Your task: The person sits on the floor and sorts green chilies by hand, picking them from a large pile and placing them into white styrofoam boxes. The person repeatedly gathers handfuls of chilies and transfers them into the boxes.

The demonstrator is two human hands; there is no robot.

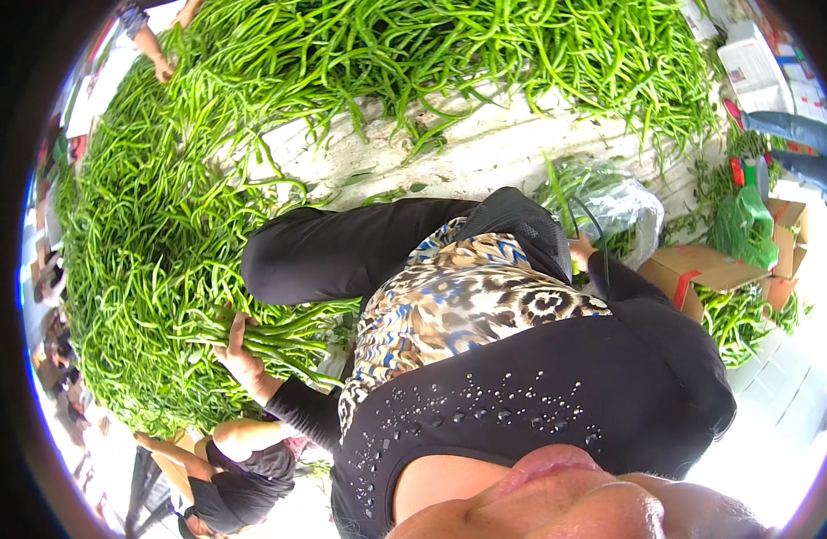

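Observation:
My left hand is closed around a bunch of long green chili peppers, with the fingers wrapped over them. The bunch is above a large heap of the same peppers on my left. My right hand is low at my right side, beside my bent knee and a clear plastic bag with green stuff in it. Its fingers are mostly hidden, so whether it grips the bag or anything else does not show.
More peppers are piled ahead on a pale sheet. To my right stand an open cardboard box of peppers and a green bag. Another person's hand reaches into the far-left heap. A person in dark clothes sits behind on the left.

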